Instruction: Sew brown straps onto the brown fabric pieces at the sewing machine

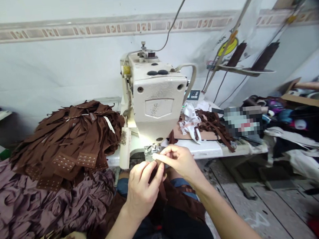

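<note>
Before me the sewing machine (157, 97) is standing, the wall (60, 68) behind it; on its near side I am holding cloth (162, 190) between left hand (144, 187) and right hand (181, 160); a fabric heap (76, 130) is lying left, straps (191, 120) right, thread cones (237, 54) farther right.

My left hand (142, 190) and right hand (183, 164): two. Sewing machine (157, 93): one. Dark thread cones (265, 56) on the stand (243, 70): two. Control panel (193, 95): one. Heap of brown cloth pieces (71, 136) at my left: one, its overlapping pieces beyond my counting.
</note>
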### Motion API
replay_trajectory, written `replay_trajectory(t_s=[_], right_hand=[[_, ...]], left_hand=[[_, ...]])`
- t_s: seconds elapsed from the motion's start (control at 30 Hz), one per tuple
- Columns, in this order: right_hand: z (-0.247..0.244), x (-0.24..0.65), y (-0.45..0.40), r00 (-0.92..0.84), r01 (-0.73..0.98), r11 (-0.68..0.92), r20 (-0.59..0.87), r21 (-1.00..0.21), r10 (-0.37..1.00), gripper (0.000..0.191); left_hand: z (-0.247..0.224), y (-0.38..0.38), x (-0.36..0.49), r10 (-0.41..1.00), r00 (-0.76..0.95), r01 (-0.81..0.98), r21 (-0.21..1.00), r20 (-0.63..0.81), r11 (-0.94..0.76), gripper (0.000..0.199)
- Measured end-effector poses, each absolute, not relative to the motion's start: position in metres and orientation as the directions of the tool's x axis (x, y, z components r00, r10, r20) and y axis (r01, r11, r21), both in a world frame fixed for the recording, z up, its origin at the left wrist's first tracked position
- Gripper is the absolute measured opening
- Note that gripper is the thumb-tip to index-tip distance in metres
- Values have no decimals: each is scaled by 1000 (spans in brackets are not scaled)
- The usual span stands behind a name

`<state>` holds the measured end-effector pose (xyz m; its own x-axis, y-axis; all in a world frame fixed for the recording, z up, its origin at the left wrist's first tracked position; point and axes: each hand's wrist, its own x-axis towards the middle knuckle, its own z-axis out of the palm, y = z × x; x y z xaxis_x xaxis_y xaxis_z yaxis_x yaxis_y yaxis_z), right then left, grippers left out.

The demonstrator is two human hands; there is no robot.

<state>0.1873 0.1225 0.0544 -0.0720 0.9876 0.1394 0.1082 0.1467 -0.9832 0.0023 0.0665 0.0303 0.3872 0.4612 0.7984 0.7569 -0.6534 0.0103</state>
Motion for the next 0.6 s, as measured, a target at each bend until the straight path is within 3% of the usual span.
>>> replay_trajectory(t_s=[0.13, 0.33, 0.6], right_hand=[[29, 186, 107, 47, -48, 32, 30, -998, 998, 43], [6, 181, 67, 5, -86, -48, -49, -995, 999, 57], [14, 176, 71, 63, -160, 11, 1, -987, 998, 46]], left_hand=[[35, 68, 6, 453, 388, 744, 17, 802, -668, 35], [38, 73, 8, 472, 412, 731, 26, 780, -682, 34], [41, 79, 6, 517, 416, 749, 42, 748, -662, 35]])
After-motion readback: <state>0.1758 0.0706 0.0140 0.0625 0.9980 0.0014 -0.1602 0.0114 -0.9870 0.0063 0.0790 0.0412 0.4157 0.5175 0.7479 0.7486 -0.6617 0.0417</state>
